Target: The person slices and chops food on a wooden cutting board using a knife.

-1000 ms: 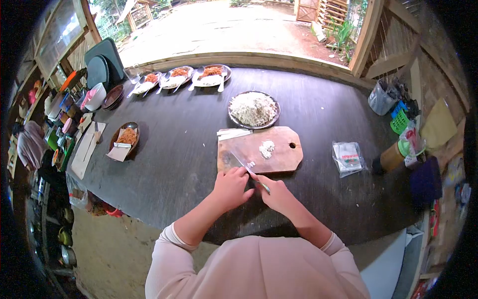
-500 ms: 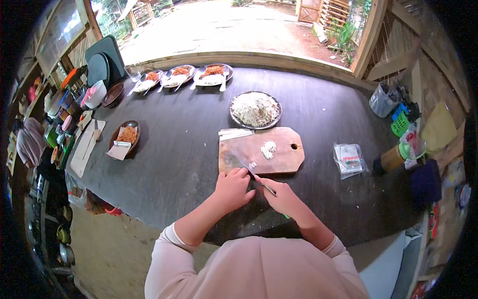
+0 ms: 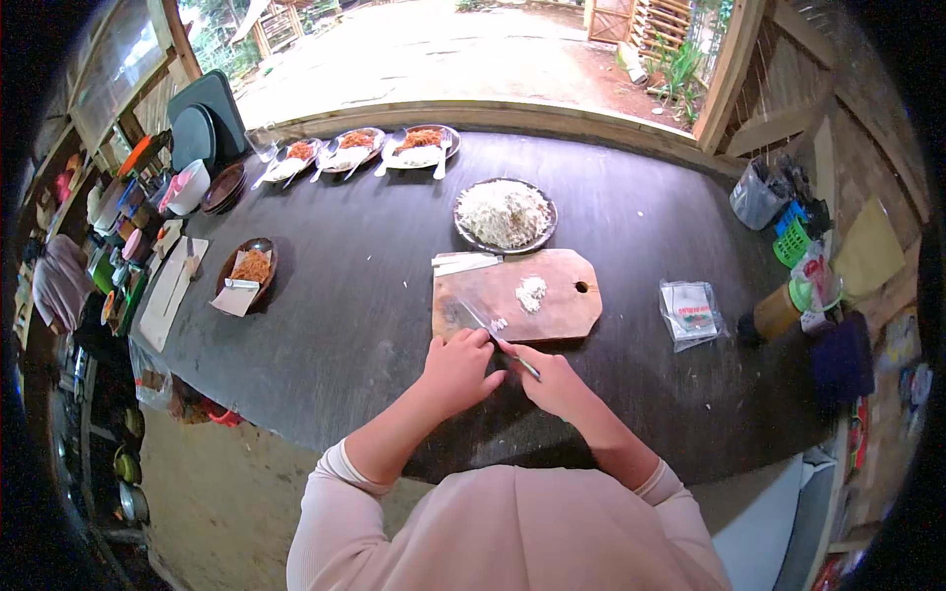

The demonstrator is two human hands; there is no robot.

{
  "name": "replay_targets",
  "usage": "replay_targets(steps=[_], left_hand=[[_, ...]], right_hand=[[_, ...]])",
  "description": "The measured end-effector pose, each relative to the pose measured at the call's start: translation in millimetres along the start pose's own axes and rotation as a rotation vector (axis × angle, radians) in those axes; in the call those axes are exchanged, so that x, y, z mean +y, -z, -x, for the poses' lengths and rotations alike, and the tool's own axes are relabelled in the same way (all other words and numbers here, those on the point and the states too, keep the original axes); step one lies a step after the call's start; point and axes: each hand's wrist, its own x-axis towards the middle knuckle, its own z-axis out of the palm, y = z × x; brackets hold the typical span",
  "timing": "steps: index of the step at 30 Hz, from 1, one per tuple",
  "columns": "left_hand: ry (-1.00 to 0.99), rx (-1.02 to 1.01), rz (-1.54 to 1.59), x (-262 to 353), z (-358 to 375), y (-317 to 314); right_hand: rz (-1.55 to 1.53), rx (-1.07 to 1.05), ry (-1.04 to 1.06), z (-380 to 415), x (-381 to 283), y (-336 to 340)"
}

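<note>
My right hand point(image 3: 554, 382) is wrapped around the handle of a knife point(image 3: 480, 319), whose blade points up and left over the wooden cutting board point(image 3: 567, 320). Beside the blade, my left hand point(image 3: 458, 372) lies at the board's near edge with fingers curled down; whatever they press on is hidden. Small white chopped pieces point(image 3: 500, 324) lie next to the knife. A larger heap of white chopped bits point(image 3: 531, 294) sits further right on the board. White strips point(image 3: 467, 263) rest along its far left edge. Just beyond stands a plate heaped with white shreds point(image 3: 505, 215).
Three plates of food point(image 3: 422, 148) with cutlery line the far side of the dark table point(image 3: 335, 325). At left are a brown bowl point(image 3: 264, 286) with orange food and a white board point(image 3: 172, 305). A plastic packet point(image 3: 692, 313) lies right. A person point(image 3: 64, 281) is at far left.
The knife and my right hand have shifted very slightly up and left. My left hand stays in nearly the same place beside the blade.
</note>
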Motion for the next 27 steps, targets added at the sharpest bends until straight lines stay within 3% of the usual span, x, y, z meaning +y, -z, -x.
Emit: replay_targets(steps=[7, 12, 27], left_hand=[[-0.010, -0.009, -0.055, -0.1, -0.2, -1.1], [-0.005, 0.002, -0.029, -0.2, -0.3, -0.7], [-0.004, -0.036, -0.041, -0.7, -0.3, 0.7]], right_hand=[[-0.016, 0.012, 0.049, 8.4, 6.1, -0.2], [0.012, -0.027, -0.064, 4.3, -9.2, -0.7], [-0.041, 0.000, 0.012, 9.1, 2.6, -2.3]])
